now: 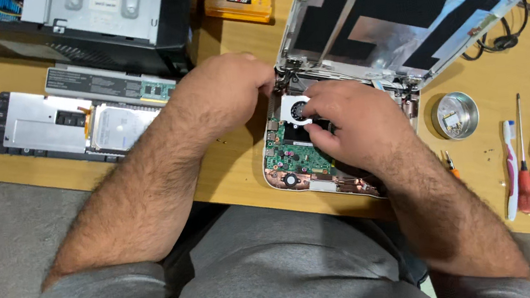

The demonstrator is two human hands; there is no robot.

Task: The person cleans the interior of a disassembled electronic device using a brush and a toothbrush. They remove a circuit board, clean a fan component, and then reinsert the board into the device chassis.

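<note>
Opened laptop base (292, 166) at the near desk (228, 172) edge, lid panel (408, 18) tilted back. Left hand (224, 94) cupped, fingers together, against the left hinge (288, 69); right hand (346, 121) fingertips pinching at the white cooling fan (293, 108). Fan likely light, thin, brittle: best gripped by its frame edges, clear of the green circuit board (295, 156).

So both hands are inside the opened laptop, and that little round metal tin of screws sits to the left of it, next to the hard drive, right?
Not quite. The head view shows the small round metal tin on the wooden table to the right of the opened laptop, near the red-handled screwdriver. The left hand and right hand are indeed at the laptop.
</note>
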